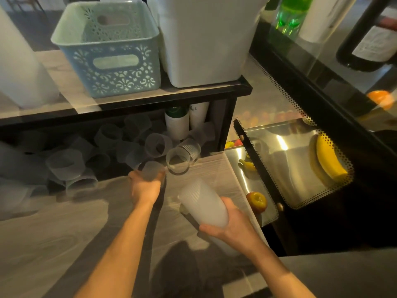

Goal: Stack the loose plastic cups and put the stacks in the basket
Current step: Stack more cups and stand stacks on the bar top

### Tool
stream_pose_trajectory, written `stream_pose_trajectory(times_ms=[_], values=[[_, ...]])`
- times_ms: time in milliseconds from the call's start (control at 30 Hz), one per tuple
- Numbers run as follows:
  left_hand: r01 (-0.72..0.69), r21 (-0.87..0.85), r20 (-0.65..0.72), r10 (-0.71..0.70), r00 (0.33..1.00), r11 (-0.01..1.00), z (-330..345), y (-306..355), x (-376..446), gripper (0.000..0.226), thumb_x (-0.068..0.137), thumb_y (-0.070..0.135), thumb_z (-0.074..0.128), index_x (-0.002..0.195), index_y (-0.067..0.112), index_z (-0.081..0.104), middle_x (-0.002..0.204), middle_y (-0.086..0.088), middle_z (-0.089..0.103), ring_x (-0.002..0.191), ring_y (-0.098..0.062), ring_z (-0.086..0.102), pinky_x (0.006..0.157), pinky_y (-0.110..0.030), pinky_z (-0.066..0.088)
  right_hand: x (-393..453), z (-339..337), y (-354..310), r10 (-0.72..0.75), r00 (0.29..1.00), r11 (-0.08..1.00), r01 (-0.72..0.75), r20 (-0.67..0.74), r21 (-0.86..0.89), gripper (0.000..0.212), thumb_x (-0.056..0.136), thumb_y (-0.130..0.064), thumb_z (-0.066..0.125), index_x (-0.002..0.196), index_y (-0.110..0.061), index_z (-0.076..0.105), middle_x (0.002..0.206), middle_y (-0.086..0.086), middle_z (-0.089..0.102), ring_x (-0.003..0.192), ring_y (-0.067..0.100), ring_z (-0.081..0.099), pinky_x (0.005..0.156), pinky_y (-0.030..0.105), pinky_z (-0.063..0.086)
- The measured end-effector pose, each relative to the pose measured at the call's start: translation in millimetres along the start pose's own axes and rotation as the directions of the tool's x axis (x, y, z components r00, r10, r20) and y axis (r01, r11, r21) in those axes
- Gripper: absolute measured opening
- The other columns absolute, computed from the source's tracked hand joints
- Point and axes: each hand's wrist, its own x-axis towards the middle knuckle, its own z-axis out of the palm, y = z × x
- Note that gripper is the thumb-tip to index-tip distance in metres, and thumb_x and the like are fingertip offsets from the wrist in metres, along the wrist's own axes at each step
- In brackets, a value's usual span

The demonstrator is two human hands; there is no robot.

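From my remote seat I count one pale-blue lattice basket (pixel 107 50) on the upper shelf, one plain white bin (pixel 206 39) beside it, and a jumble of loose cups (pixel 90 151) under the shelf — more than a dozen, too blurred and overlapped for an exact count. The left hand (pixel 146 186) reaches forward, palm up, fingers curled round one frosted cup (pixel 151 171) at the edge of the pile. The right hand (pixel 227 224) grips a tilted stack of cups (pixel 202 205) from below, thumb and fingers wrapped about its lower end, above the grey wood-grain counter (pixel 64 222). The cups are translucent plastic, tapered, some ribbed — one clear ribbed cup (pixel 182 155) lies on its side. In the steel display case I see one banana (pixel 328 158) and one apple (pixel 256 202).
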Motion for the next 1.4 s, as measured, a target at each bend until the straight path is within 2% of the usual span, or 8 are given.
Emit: stream_pose_trajectory(times_ms=[167,367,567,733,833,1033,1267,1400], values=[[-0.09,-0.004,0.003,0.09,0.996,0.996,-29.9,-8.4,-11.3,0.068,0.08,0.047,0.074,0.134,0.015,0.048,0.135,-0.011,0.049,0.121,-0.033,0.052,0.101,-0.045,0.045,12.6,6.9,2.5,0.011,0.997,0.996,-0.017,-0.072,-0.084,0.079,0.054,-0.072,0.077,0.117,-0.044,0.04,0.109,-0.019,0.052,0.097,0.008,0.057,0.077,0.032,0.059],[-0.242,-0.214,0.01,0.249,0.968,0.947,-57.9,11.9,-37.8,0.048,0.082,0.036,0.076,0.117,0.019,0.048,0.112,-0.001,0.059,0.096,-0.019,0.063,0.074,-0.035,0.055,18.3,20.0,-9.0,-0.019,0.999,0.991,0.013,-0.046,-0.132,0.072,0.062,-0.063,0.079,0.116,-0.036,0.04,0.113,-0.014,0.05,0.102,0.01,0.056,0.081,0.032,0.058],[-0.367,-0.334,0.171,0.439,0.882,0.868,-82.3,20.9,-51.2,0.045,0.082,0.043,0.068,0.122,0.027,0.055,0.118,0.004,0.062,0.107,-0.01,0.059,0.088,-0.027,0.05,20.3,28.7,-26.6,-0.079,0.997,0.982,0.081,0.015,-0.173,0.085,0.055,-0.067,0.076,0.125,-0.039,0.036,0.119,-0.015,0.048,0.11,0.011,0.053,0.09,0.042,0.055],[-0.471,-0.275,0.327,0.542,0.774,0.838,-93.6,16.3,-62.0,0.057,0.077,0.048,0.064,0.127,0.021,0.06,0.12,0.004,0.064,0.106,-0.004,0.059,0.082,-0.01,0.043,20.3,31.5,-40.4,-0.144,0.989,0.973,0.15,0.045,-0.177,0.086,0.048,-0.072,0.071,0.12,-0.04,0.037,0.115,-0.014,0.052,0.105,0.012,0.056,0.087,0.042,0.055],[-0.504,-0.214,0.334,0.548,0.767,0.837,-93.2,9.4,-68.7,0.071,0.069,0.064,0.054,0.128,0.026,0.058,0.122,0.008,0.059,0.111,-0.003,0.055,0.091,-0.016,0.042,20.0,36.8,-47.5,-0.19,0.98,0.964,0.196,0.052,-0.178,0.087,0.05,-0.069,0.075,0.123,-0.039,0.039,0.113,-0.016,0.052,0.103,0.009,0.056,0.084,0.037,0.055],[-0.599,-0.085,0.384,0.581,0.718,0.796,-82.6,-7.0,-89.4,0.079,0.087,0.07,0.024,0.147,0.023,0.041,0.144,0.016,0.042,0.135,0.002,0.034,0.115,-0.019,0.022,19.5,39.4,-47.9,-0.215,0.974,0.961,0.224,0.067,-0.161,0.08,0.047,-0.07,0.072,0.114,-0.039,0.04,0.107,-0.014,0.057,0.095,0.009,0.059,0.078,0.035,0.053],[-0.371,-0.287,0.335,0.456,0.825,0.883,-59.2,0.8,-73.8,0.061,0.089,0.069,0.044,0.125,0.024,0.062,0.12,0.011,0.064,0.116,-0.002,0.055,0.102,-0.02,0.037,18.7,44.7,-32.7,-0.119,0.993,0.99,0.121,0.024,-0.069,0.081,0.046,-0.068,0.073,0.116,-0.04,0.044,0.108,-0.014,0.058,0.097,0.01,0.059,0.083,0.04,0.054],[-0.314,-0.284,0.281,0.392,0.876,0.906,-43.5,29.7,-54.0,0.032,0.095,0.039,0.06,0.12,0.019,0.061,0.1,0.011,0.064,0.093,-0.004,0.061,0.082,-0.017,0.048,21.9,30.5,-21.2,-0.075,0.996,0.993,0.07,-0.046,-0.097,0.081,0.053,-0.068,0.076,0.119,-0.042,0.037,0.112,-0.017,0.049,0.103,0.009,0.053,0.086,0.038,0.054]])
